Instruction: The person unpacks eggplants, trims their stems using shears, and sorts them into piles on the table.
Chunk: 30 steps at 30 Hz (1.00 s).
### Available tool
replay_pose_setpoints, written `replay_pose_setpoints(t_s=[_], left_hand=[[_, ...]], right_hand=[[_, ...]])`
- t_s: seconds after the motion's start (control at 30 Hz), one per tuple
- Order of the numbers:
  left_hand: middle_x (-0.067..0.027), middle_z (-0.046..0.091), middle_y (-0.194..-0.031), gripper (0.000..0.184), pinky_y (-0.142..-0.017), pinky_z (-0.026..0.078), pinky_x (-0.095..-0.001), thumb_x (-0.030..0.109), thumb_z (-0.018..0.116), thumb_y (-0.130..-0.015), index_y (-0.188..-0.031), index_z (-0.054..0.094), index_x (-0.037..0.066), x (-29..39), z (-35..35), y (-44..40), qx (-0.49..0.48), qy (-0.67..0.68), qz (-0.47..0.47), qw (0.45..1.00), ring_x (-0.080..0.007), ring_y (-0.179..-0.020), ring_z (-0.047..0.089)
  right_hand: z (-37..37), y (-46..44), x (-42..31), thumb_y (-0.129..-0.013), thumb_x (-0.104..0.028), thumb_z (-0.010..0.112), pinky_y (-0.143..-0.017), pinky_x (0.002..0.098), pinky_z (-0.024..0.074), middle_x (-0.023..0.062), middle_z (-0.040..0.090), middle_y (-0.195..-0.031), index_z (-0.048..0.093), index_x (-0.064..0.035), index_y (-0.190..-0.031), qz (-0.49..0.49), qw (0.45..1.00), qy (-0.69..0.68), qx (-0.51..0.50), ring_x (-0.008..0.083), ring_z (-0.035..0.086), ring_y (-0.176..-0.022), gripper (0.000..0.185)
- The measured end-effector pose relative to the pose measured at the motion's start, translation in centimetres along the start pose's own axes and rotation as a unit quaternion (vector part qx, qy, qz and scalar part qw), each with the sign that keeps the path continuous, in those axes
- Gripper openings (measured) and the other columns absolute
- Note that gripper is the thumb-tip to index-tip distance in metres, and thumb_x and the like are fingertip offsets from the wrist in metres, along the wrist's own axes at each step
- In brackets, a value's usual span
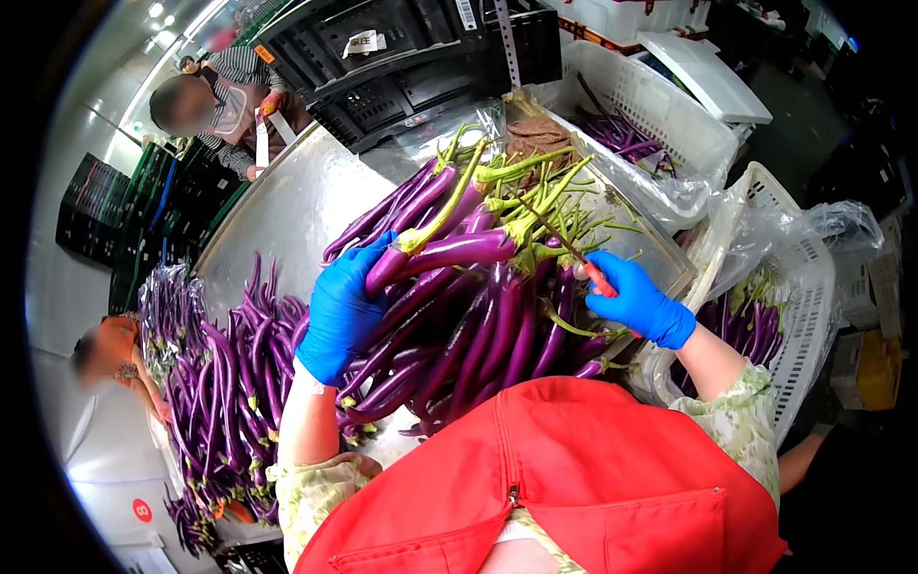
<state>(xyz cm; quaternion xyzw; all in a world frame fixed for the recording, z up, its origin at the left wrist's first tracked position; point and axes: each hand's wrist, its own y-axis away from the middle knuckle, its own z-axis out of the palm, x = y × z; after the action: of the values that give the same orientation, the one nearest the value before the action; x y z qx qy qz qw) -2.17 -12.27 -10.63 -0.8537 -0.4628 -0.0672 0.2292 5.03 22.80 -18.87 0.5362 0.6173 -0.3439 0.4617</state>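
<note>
My left hand point(341, 311), in a blue glove, is wrapped around a long purple eggplant point(387, 268) whose green stem points up and away. Red-handled scissors point(599, 279) are in my right hand point(633, 298), also gloved in blue. Their dark blades reach left and up, in among the green stems point(550, 206) of the pile. Between and below both hands lies a heap of glossy eggplants point(478, 335), stem ends mostly toward the upper right. My left fingertips are partly hidden by the eggplant.
More eggplants point(234, 383) cover the left of the metal table point(287, 230). Black crates point(402, 72) stand at the back. White baskets point(798, 316) with plastic liners and eggplants flank the right side. One co-worker point(244, 96) stands across the table, another person point(115, 349) at far left.
</note>
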Motion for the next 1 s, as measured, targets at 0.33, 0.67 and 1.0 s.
replay_pose_setpoints(t_s=[0.33,0.67,1.0], left_hand=[[-0.0152,0.064,-0.09,0.05,-0.074,0.049,-0.0397,0.004,0.066,-0.069,-0.118,0.06,0.011,0.2,-0.7,1.5,-0.002,-0.029,0.025,0.999,-0.0337,-0.082,0.062],[-0.014,0.064,-0.091,0.051,-0.07,0.049,-0.0394,0.007,0.07,-0.068,-0.118,0.06,0.015,3.0,-2.0,3.7,-0.111,-0.021,0.006,0.994,-0.0324,-0.08,0.061],[-0.0138,0.06,-0.082,0.062,-0.066,0.048,-0.0406,-0.004,0.063,-0.06,-0.12,0.059,0.014,1.3,-3.2,4.0,-0.023,-0.093,0.013,0.995,-0.0333,-0.075,0.059]], right_hand=[[0.1,1.2,-1.7,-0.075,-0.015,0.064,-0.062,0.0271,0.0409,0.0066,0.049,-0.074,0.049,0.0018,-0.115,0.008,0.998,0.047,-0.03,0.0097,0.043,-0.066,0.046],[-0.6,0.0,-2.3,-0.074,-0.016,0.063,-0.064,0.0304,0.0436,0.0082,0.054,-0.078,0.047,-0.0001,-0.118,-0.022,0.995,-0.015,-0.093,0.0145,0.049,-0.066,0.049],[1.3,0.9,0.3,-0.077,-0.011,0.058,-0.058,0.0263,0.0393,0.0029,0.048,-0.074,0.052,-0.0017,-0.102,-0.044,0.996,-0.03,-0.074,0.0093,0.043,-0.062,0.027]])
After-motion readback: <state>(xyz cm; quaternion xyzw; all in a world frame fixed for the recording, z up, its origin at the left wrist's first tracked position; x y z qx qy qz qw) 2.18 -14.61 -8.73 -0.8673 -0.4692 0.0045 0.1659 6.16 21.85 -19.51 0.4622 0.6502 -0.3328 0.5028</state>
